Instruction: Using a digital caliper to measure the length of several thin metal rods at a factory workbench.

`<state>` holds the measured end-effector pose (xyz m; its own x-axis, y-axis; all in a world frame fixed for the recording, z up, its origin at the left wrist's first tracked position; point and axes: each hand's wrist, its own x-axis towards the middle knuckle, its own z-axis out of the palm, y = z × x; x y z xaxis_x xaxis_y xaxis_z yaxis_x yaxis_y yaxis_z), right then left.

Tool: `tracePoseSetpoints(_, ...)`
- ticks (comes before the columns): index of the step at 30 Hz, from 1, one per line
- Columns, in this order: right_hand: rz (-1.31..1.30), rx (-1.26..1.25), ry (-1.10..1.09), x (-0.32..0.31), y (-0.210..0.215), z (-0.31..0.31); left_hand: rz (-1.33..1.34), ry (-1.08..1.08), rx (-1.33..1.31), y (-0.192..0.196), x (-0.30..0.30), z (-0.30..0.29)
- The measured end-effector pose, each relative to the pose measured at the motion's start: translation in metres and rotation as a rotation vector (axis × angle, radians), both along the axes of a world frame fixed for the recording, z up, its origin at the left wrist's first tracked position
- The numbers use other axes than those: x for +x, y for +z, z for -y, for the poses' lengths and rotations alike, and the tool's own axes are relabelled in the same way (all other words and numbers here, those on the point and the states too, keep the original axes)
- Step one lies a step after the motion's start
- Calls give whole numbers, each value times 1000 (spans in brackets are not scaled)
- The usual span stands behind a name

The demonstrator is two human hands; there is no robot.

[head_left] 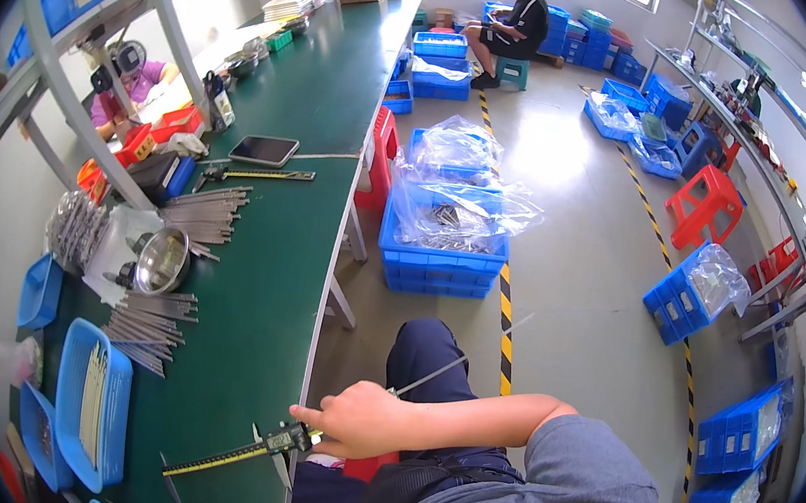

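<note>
My right hand (pixel 354 421) reaches across from the right to the bench edge. Its index finger points left, and the lower fingers are bent at the display end of a digital caliper (pixel 239 454). The caliper slants over the green bench top, its jaws spread wide apart. From the far side of that hand a thin metal rod (pixel 433 377) sticks out up and to the right, over my knee; how it is held is hidden. My left hand does not show.
On the green bench (pixel 245 353) lie bundles of metal rods (pixel 147 328), a steel bowl (pixel 163 261), a phone (pixel 264 151), a second caliper (pixel 259 174) and a blue basket (pixel 118 408). Blue crates (pixel 440 270) stand beside the bench. One person (pixel 528 24) sits far back, another (pixel 131 85) across the bench.
</note>
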<state>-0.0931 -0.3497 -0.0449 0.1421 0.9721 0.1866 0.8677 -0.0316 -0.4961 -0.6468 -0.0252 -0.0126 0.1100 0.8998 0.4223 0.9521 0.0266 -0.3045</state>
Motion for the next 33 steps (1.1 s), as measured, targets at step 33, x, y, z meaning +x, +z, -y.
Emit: tracePoseSetpoints(33,24,-16,-146,-1,35,32,636,-1510,-186,-34,326,199)
